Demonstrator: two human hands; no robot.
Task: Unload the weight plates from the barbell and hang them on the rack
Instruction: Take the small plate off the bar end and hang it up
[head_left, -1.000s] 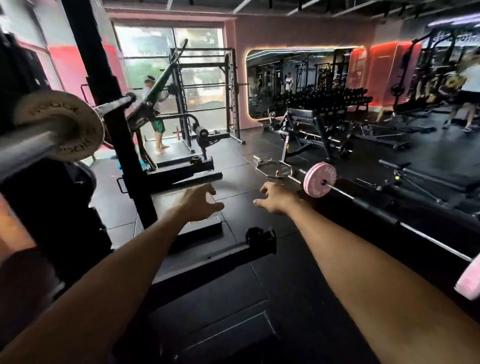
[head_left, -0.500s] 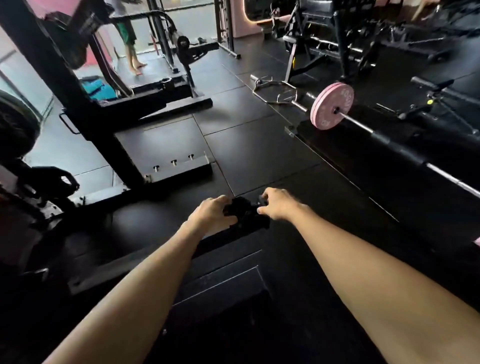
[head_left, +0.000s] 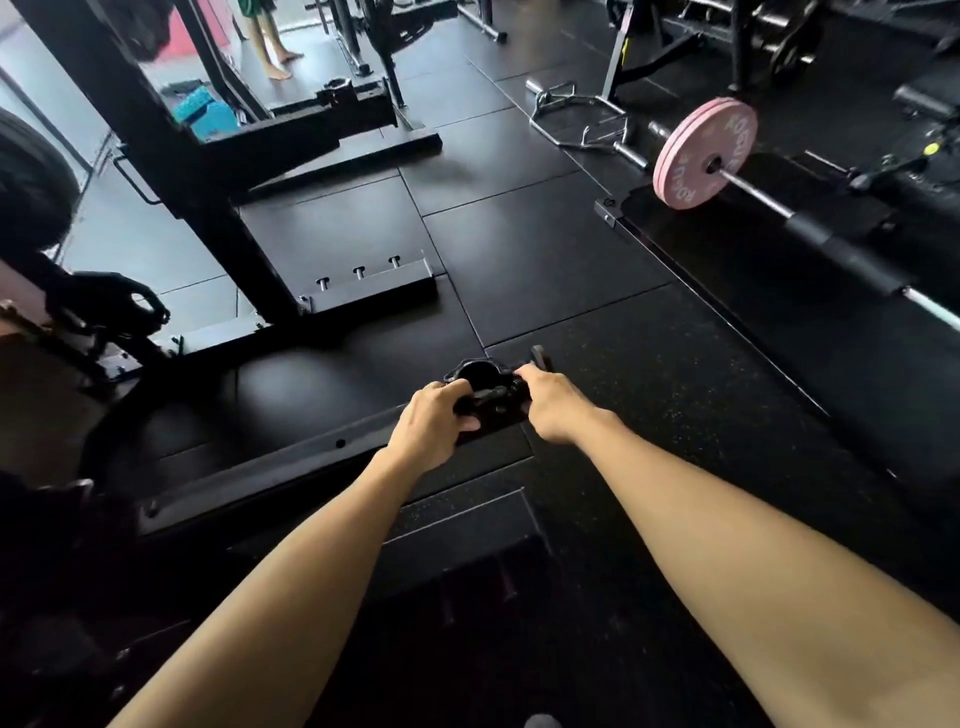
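Observation:
Both my hands are low over the floor at a black barbell collar (head_left: 482, 383), which sits on the end of the rack's black base beam (head_left: 291, 460). My left hand (head_left: 432, 422) grips the collar's left side. The collar's right side, by a raised lever, is held by my right hand (head_left: 549, 406). At the upper right, two pink weight plates (head_left: 696, 156) sit on the sleeve of a barbell (head_left: 769, 205) that lies on the floor. The rack's black upright (head_left: 156, 130) rises at the left, with a dark plate (head_left: 26, 176) at the left edge.
A chrome trap-style bar (head_left: 576, 122) lies on the floor beyond the pink plates. The rack's foot plate with bolts (head_left: 363, 283) is ahead on the left. A person's bare legs (head_left: 270, 41) stand at the back. Black rubber tiles cover the floor.
My view has tipped down from the room to the floor. Both hands dropped from mid-air onto the black collar and now hold it on the beam's end.

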